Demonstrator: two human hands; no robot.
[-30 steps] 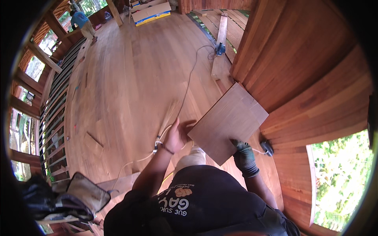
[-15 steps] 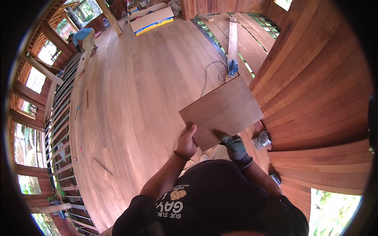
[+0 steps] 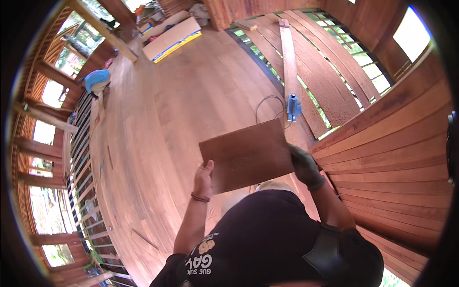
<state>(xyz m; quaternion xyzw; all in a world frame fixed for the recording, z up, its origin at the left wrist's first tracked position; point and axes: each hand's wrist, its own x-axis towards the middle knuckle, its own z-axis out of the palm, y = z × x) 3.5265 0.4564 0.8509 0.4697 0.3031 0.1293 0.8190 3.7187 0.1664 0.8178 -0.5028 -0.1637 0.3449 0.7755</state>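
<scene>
While standing on the plank floor [image 3: 181,95], a person is holding a flat brown board [image 3: 246,155] (chest-high), left hand [image 3: 203,178] and gloved right hand [image 3: 303,167] gripping its opposite edges; beyond the board, a blue power tool [image 3: 292,107] is lying.

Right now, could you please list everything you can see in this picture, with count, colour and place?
Wooden panel: one, reddish brown, held up flat between both hands at centre.
Power tool: one, blue, on the floor beyond the panel, with a dark cord looped beside it.
Long plank: one, pale brown, lying over the open floor joists, upper right.
Flat board: one, pale with a blue and yellow edge, far floor at top.
Plank wall: one, red-brown, on the right.
Person in blue: one, bent over at upper left.
Left hand: bare, cord bracelet at the wrist, gripping the panel's left edge.
Right hand: in a dark glove, gripping the panel's right edge.
</scene>
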